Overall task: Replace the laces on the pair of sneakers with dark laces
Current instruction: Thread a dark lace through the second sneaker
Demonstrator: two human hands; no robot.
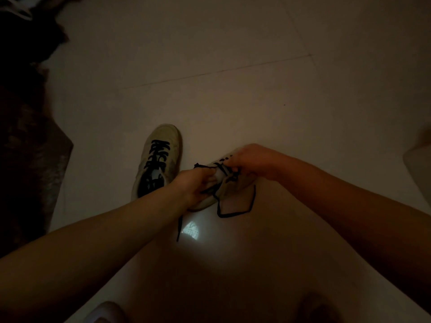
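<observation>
Pale leather, dim light: one pale low-top sneaker already laced in black (158,159) sits finished on the glossy light tiled floor (233,66), toe pointing away, just left of the action. The second pale sneaker, only part-laced (224,183), lies between both hands, tipped on its side with its opening toward the person. The left hand (196,185) is curled round the heel end, steadying it, fingers tucked by the tongue. The right hand (249,162) sits over the eyelet rows and seems to pinch the thin black flat lace (235,213) there, though the gloom hides the fingertips, so I can't swear which eyelet it works. Slack lace hangs in a big angular loop below the shoe, and a second tail trails down past the left wrist toward a bright reflection on the tile.

The danger now, as I judge it, is that loose loop: a hard tug could pull one tail short, leaving uneven ends for the bow. In this light a skipped eyelet or a twisted flat lace could go unnoticed, and the tipped shoe may roll if the left hand loosens.
</observation>
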